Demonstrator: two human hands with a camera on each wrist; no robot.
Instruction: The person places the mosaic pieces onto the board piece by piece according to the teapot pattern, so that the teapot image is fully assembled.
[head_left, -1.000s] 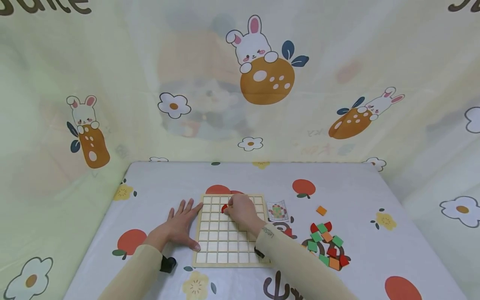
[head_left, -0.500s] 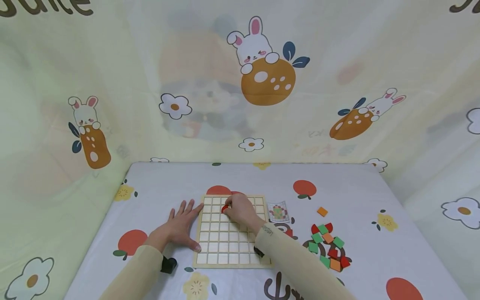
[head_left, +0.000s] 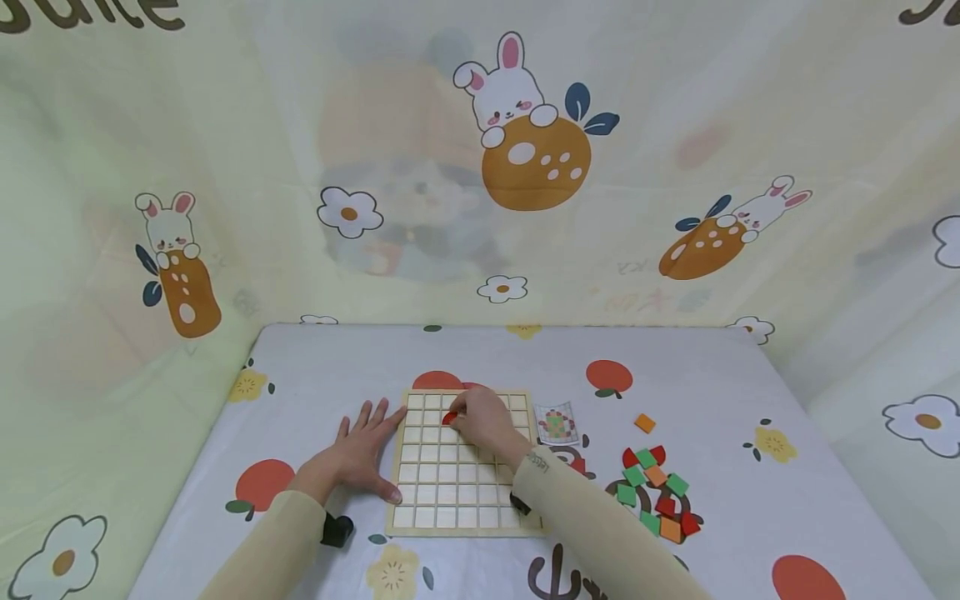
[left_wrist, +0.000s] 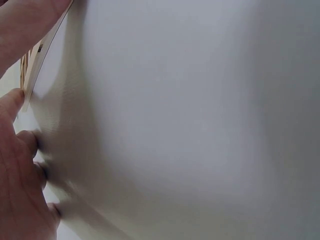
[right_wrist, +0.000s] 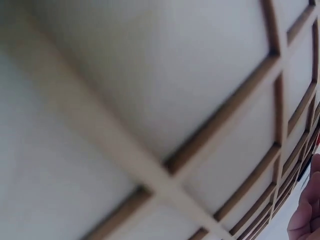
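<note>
Left hand (head_left: 356, 457): spread wide, thumb and forefinger touching the edge of the grid board (head_left: 446, 494).
Right hand (head_left: 486, 423): reached across the board, thumb and fingertips pinching a red piece (head_left: 448, 417).
Risk to the red piece: it could have caught on a raised divider and sat tilted, if the fingertips had let go off-centre. Whether it already lay flat in its cell could not be told.
Risk to the board: it might have slid or turned, had the left hand lifted while the right pressed.
Risk to the loose tiles (head_left: 655, 476): the right sleeve (head_left: 600, 533) ran near this red, green and orange pile, so a careless pull back could have scattered it.
Red piece, look and place: small and bright, partly hidden by the fingers, at the right hand's fingertips on the side toward the left hand, in the second row from the far edge.
Board, look and place: pale wood, thin raised strips around whitish square cells, flat on the tabletop (head_left: 712, 375) beside the left hand and beneath the right.
</note>
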